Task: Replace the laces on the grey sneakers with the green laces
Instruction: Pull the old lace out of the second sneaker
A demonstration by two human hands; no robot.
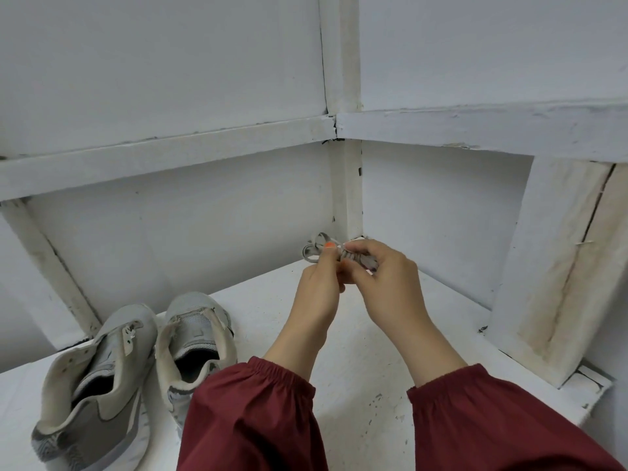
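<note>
Two grey sneakers stand side by side on the white surface at the lower left, both without laces: the left sneaker (91,389) and the right sneaker (197,345), partly hidden behind my left sleeve. Both hands are raised toward the far corner and hold a bundled grey lace (353,257). My left hand (319,290) pinches the bundle near its looped end (314,248). My right hand (384,283) grips the wound part. No green laces are in view.
A white table surface (356,351) fills a corner of white walls with wooden rails. A slanted white brace (557,273) stands at the right and another slanted brace (51,266) at the left, behind the sneakers.
</note>
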